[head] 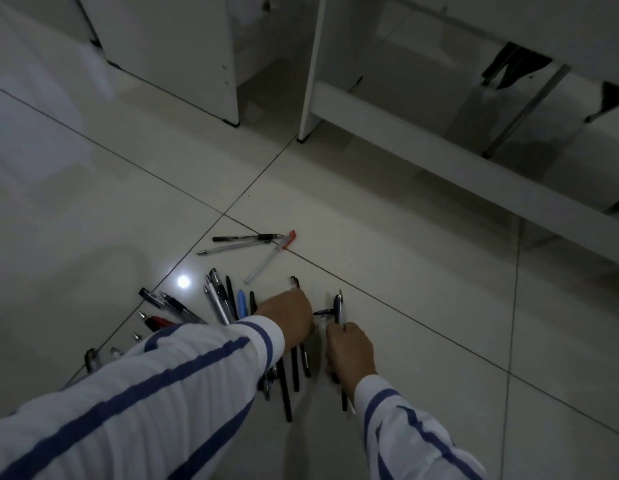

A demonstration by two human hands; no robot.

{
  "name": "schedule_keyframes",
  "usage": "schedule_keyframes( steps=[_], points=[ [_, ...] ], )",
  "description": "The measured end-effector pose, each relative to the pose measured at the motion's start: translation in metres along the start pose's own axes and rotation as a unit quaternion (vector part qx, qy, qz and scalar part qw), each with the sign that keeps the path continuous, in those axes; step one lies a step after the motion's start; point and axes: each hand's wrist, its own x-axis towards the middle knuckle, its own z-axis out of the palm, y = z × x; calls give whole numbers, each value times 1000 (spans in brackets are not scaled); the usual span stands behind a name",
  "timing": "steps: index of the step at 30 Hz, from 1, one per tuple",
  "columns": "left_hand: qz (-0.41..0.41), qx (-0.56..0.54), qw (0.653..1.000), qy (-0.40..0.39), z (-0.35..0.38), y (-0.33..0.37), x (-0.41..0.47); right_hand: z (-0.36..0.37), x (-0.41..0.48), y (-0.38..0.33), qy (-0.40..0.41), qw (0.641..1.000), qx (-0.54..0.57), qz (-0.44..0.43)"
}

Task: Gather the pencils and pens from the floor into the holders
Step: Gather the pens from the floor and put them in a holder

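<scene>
Several pens and pencils lie scattered on the pale tiled floor point(405, 306). A fan of pens point(219, 299) lies left of my hands, and dark pens point(287, 393) lie under my left wrist. My left hand point(289, 318) reaches over the pile with its fingertips on a black pen point(294, 282); its fingers are hidden from above. My right hand point(349, 348) grips a small bundle of dark pens point(339, 308) that stick out above and below the fist. Farther off lie a red-capped clear pen point(270, 259) and two more pens point(242, 242). No holder is in view.
White furniture panels point(183, 57) and a desk frame with a low crossbar point(439, 157) stand at the back. A dark cloth point(508, 65) hangs at upper right. A lamp's reflection point(183, 281) glares on the floor. Open floor spreads to the left and right.
</scene>
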Motion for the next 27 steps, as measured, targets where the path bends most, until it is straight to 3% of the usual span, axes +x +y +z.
schedule_keyframes(
  steps=[5,14,16,21,27],
  points=[
    [0,-48,999,21,1,10,-6,-1,1,4,4,1000,4,12],
    [4,-166,986,8,-6,1,-14,-10,-8,-6,-53,985,138,93],
    [19,-224,974,0,-9,3,-19,-13,-9,-10,-72,982,157,76],
    [18,-442,897,-16,-6,18,-31,-6,-13,-25,-96,989,108,1],
    [-86,-639,764,-29,-9,35,-52,-4,-25,-37,-57,997,50,-35]
  ],
)
